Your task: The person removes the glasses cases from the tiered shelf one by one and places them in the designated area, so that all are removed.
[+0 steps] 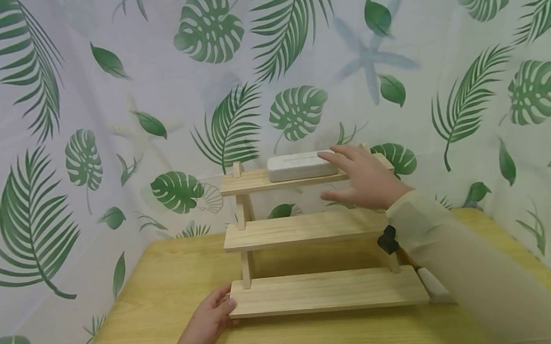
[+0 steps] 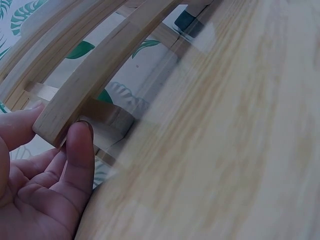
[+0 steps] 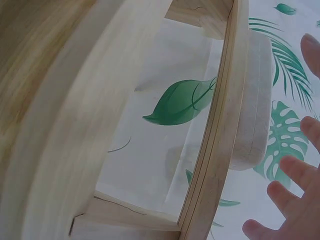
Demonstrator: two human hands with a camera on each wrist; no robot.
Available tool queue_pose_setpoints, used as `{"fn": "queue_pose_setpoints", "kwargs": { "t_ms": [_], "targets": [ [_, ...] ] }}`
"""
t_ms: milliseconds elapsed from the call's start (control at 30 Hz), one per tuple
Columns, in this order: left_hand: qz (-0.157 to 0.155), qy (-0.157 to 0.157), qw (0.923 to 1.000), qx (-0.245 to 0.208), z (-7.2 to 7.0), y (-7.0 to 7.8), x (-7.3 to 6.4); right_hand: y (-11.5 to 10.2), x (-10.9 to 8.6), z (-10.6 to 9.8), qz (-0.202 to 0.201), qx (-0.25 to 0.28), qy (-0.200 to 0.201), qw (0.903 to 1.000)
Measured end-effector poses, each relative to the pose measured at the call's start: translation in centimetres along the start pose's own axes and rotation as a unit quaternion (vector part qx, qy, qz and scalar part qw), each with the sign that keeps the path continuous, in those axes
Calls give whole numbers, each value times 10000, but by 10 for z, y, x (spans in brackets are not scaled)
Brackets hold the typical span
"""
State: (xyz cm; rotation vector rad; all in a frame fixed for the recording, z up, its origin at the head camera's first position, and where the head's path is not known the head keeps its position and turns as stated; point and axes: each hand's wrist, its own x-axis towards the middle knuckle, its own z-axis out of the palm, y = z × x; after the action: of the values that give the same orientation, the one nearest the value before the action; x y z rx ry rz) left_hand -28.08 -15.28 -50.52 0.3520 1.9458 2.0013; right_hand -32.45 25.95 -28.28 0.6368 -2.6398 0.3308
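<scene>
A three-tier wooden display stand (image 1: pixel 330 292) stands on the table, its shelves stepped upward to the back. My left hand (image 1: pixel 209 322) grips the left end of the bottom shelf. In the left wrist view, thumb and fingers pinch that board end (image 2: pixel 55 122) from opposite sides. On the top shelf lies a white oblong case (image 1: pixel 299 166) with rounded corners and a line of small print. My right hand (image 1: pixel 367 177) is at its right end, fingers spread. The right wrist view shows the fingertips apart from the case (image 3: pixel 255 100), holding nothing.
A white object (image 1: pixel 435 287), partly hidden by the right sleeve, sits by the bottom shelf's right end. The stand rests on a wood-grain table (image 1: pixel 135 315). Leaf-patterned cloth (image 1: pixel 160 94) rises behind the table and along both sides. A black device (image 1: pixel 387 240) is at the right wrist.
</scene>
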Motion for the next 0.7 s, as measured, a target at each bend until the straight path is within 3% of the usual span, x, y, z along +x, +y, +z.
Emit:
{"fn": "queue_pose_setpoints", "kwargs": {
  "t_ms": [400,700],
  "targets": [
    [20,37,10000,-55,-4,1,-2,3,48,16,252,-235,-428,9985],
    [4,-53,10000,-76,-5,0,2,5,65,22,411,-386,-563,9968]
  ]
}}
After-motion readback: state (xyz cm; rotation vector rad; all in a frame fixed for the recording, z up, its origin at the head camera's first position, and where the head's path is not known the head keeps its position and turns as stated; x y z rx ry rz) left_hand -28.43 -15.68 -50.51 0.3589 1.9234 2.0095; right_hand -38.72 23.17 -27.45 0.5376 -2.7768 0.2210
